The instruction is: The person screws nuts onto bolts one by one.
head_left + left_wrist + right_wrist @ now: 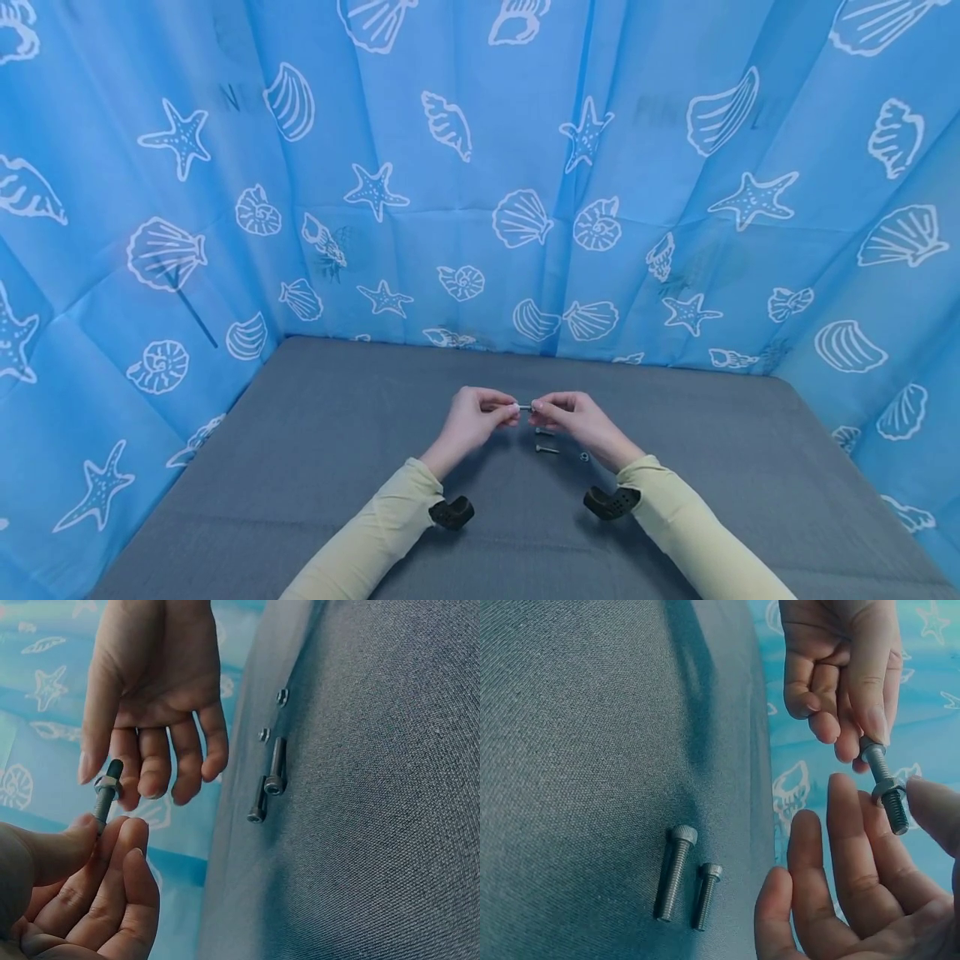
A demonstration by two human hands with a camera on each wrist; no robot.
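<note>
Between my two hands, over the table, is a metal socket-head bolt (pixel 879 763) with a hex nut (pixel 889 789) partway along its threads. My left hand (pixel 474 415) pinches the bolt at its head between thumb and fingertips, so the head is partly covered. The thumb and index finger of my right hand (pixel 572 417) sit on opposite sides of the nut, the other fingers loosely spread. The threaded end sticks out past the nut toward my right palm.
Two more socket-head bolts, a longer one (pixel 676 874) and a shorter one (pixel 708 896), lie on the grey cloth-covered table (pixel 360 400). Two loose nuts lie near them, one nut (pixel 282 697) beside another nut (pixel 264 734). A blue shell-print curtain (pixel 465 250) hangs behind the table.
</note>
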